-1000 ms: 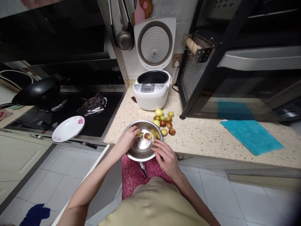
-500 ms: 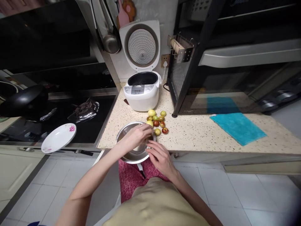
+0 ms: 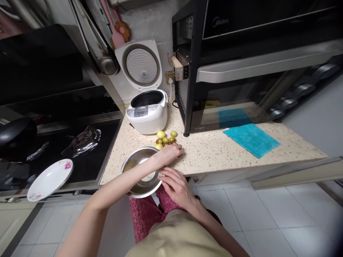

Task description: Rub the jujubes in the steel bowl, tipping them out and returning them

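Note:
A steel bowl (image 3: 134,162) sits at the front edge of the speckled counter (image 3: 214,150), partly overhanging it. My left hand (image 3: 169,154) reaches across the bowl and lies over a cluster of small green, yellow and red fruits (image 3: 164,137) just right of the bowl; its fingers curl down over the nearest ones and hide them. My right hand (image 3: 175,185) rests on the bowl's near right rim, fingers bent against it.
An open white rice cooker (image 3: 147,110) stands behind the fruits. A black oven rack (image 3: 241,71) fills the right back, with a teal cloth (image 3: 251,139) on the counter. The black gas hob (image 3: 80,141) and a flowered white plate (image 3: 49,178) lie to the left.
My left hand has moved from inside the bowl rightward over its rim onto the fruit pile. The right hand stays at the bowl's rim. The view has swung right.

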Tool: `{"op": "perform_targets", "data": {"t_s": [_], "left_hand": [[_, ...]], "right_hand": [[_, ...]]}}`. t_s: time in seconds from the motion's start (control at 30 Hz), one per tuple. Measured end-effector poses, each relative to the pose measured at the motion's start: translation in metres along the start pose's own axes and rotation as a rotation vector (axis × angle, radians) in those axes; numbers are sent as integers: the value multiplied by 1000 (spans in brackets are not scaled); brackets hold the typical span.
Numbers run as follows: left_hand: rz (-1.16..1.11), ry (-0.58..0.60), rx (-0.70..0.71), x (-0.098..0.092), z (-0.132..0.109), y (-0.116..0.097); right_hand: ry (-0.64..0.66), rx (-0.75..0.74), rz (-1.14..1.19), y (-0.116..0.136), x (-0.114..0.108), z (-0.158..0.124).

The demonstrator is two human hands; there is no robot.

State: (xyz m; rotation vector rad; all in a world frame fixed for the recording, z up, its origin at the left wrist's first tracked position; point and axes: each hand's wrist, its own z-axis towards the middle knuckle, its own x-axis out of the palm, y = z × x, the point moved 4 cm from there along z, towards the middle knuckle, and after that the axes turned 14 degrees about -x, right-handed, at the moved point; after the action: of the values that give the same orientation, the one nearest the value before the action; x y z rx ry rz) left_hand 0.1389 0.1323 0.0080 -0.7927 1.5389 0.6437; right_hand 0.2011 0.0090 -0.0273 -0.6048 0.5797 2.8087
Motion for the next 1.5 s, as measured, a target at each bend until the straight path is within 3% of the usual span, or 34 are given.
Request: {"op": "perform_targets", "data": {"t_s": [0.13,0.3,0.47,0.6,0.7,0.93,1.13,1.27,1.5], "left_hand": [[-13,7,-4,0,4,-6],[-102,-59,-51,-22,-11,1],[-355,-242,-96,-44,-57,8],[-449,-363,-161,-47,-97,7],[-518,-488,-221,-47,-122,5],[-589,-755,-394,-29,-166,-2],[-523,-952,-392,-6,-187,-6],[-522,-965,-415,5,-197,-3],[-537,-966,-618,23,-223,17]], "right_hand": [[-11,14,9,-3,-3,-1],[-55,38,30,-7,-7,-3],[-176,85,-11,-14,-19,2],[-263,162,0,-20,-25,15],[-259,231,67,-19,-21,25],[-153,378,271,-9,3,38],[-69,511,628,1,21,51],[7,540,692,1,32,52],[217,394,432,-9,40,57]]}}
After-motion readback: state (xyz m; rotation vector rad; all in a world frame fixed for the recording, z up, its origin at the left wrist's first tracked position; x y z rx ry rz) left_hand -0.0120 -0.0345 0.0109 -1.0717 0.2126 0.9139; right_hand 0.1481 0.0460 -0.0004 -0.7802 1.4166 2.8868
